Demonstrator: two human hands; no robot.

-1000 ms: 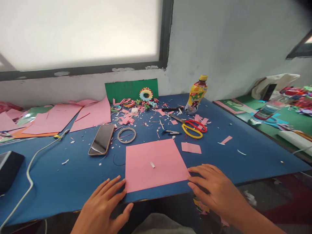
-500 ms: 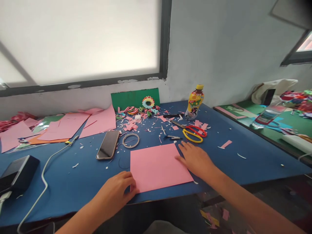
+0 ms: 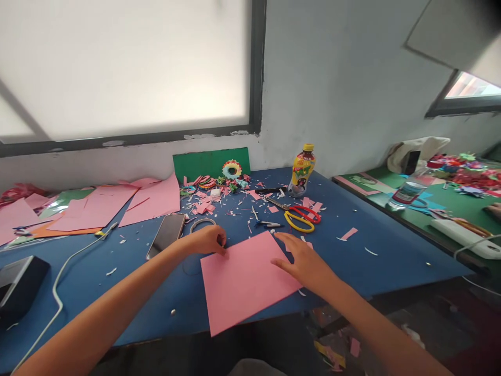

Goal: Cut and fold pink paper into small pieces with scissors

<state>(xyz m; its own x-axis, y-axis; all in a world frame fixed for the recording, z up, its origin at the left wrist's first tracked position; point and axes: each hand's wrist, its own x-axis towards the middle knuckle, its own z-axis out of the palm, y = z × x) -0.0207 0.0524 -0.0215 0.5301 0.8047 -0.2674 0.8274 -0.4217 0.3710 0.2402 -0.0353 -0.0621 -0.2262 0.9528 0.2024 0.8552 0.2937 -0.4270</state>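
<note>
Since a moment ago the left hand has gone from the near edge of the pink sheet to its far left corner and pinches it there; the sheet now lies turned, its near corner over the table edge. The right hand rests flat and open on its right side. The bottle label beyond the sheet is unreadable. The sheet is plain, smooth and unfolded.

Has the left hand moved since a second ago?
Yes. The left hand went from the table's near edge up to the pink sheet's far left corner, beside the tape ring.
</note>
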